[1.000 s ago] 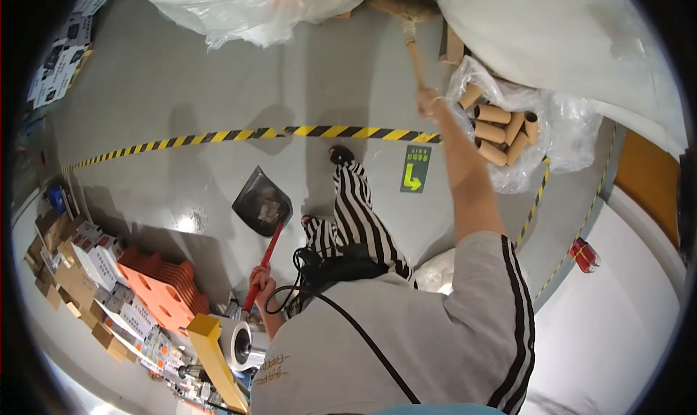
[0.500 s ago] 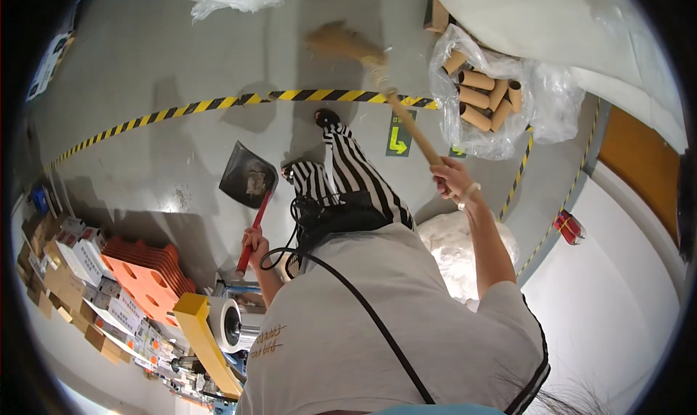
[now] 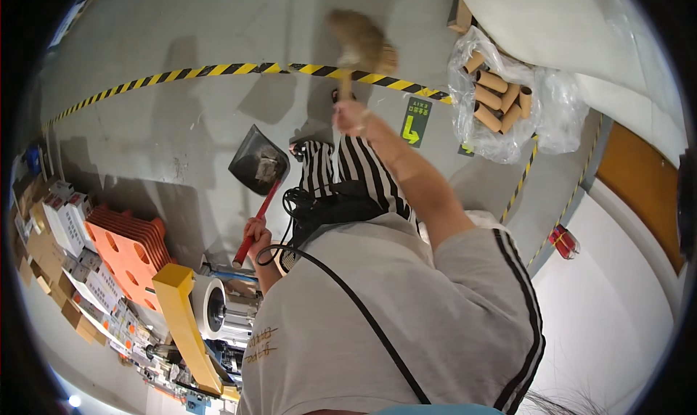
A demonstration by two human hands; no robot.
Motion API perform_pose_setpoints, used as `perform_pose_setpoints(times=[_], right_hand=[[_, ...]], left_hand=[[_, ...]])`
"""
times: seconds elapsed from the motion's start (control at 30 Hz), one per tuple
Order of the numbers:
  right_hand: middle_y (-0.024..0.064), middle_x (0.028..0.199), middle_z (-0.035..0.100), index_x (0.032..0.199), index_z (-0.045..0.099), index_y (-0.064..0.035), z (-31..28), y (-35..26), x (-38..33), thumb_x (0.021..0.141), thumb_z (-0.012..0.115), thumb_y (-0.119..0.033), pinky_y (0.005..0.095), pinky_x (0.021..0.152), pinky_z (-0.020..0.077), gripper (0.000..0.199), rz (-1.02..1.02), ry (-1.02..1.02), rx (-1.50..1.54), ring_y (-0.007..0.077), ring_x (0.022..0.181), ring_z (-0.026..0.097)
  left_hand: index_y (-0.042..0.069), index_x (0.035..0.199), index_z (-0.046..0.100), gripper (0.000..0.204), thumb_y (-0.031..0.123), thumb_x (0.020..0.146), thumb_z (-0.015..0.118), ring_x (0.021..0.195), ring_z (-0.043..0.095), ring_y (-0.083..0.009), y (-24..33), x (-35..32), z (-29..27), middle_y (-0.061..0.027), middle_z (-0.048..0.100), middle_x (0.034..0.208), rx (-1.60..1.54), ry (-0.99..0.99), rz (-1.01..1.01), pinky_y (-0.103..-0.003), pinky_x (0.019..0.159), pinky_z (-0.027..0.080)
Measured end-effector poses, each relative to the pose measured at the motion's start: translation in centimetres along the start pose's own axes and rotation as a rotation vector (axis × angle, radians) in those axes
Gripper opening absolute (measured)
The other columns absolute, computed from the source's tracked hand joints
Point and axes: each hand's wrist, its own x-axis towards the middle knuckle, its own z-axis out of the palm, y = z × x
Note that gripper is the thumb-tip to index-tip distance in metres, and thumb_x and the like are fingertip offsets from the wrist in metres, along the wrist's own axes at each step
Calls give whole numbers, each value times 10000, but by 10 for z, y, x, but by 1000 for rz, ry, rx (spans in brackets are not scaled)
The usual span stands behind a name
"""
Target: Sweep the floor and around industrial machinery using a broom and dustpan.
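The right hand is closed with its fingers clamped on the short handle of a straw broom, whose blurred bristle head is raised over the grey floor, far of the black-and-yellow floor tape. The left hand has its fingers wrapped round the red handle of a black dustpan, pan tilted just above the floor, apparently not touching.

Risk: a fast sweep may scatter debris past the pan. The broom may strike the plastic bag of cardboard tubes to the right. The black cable across the torso could snag the left arm.
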Motion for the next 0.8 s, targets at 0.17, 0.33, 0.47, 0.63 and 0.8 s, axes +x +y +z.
perform_pose_setpoints(times=[0.17,0.33,0.47,0.63,0.8], right_hand=[[39,501,404,626,402,-60,93,43,-11,755,522,-118,285,382,364,186,206,-116,168,140,399,420],[10,553,417,660,403,-75,73,47,-134,790,520,-139,192,367,286,186,-46,-157,-5,74,428,365],[8,557,446,715,431,-112,25,59,-204,783,524,-192,194,361,320,141,-48,192,12,89,410,387],[5,545,420,759,397,-117,-31,80,-234,800,499,-176,199,327,325,125,-23,366,95,86,412,397],[-28,475,360,591,362,-114,-99,81,-160,814,466,-186,182,368,419,256,69,418,496,72,422,412]], left_hand=[[-103,1005,285,339,-20,723,453,397,392,-65,57,-4,-4,-51,480,703,25,-10,45,-174,315,215],[-48,843,418,148,-6,711,469,392,363,-62,100,-12,-10,-36,467,600,37,-91,-34,-165,329,221],[-16,801,445,128,14,684,488,397,317,-71,116,-18,-9,-11,416,534,-24,-13,74,-180,338,196],[-8,812,456,180,17,639,498,402,307,-69,125,-16,8,14,356,512,-127,47,-40,-189,341,169],[-30,875,424,223,-7,661,487,407,353,-66,128,-24,4,-15,426,594,-145,80,4,-189,335,190]])
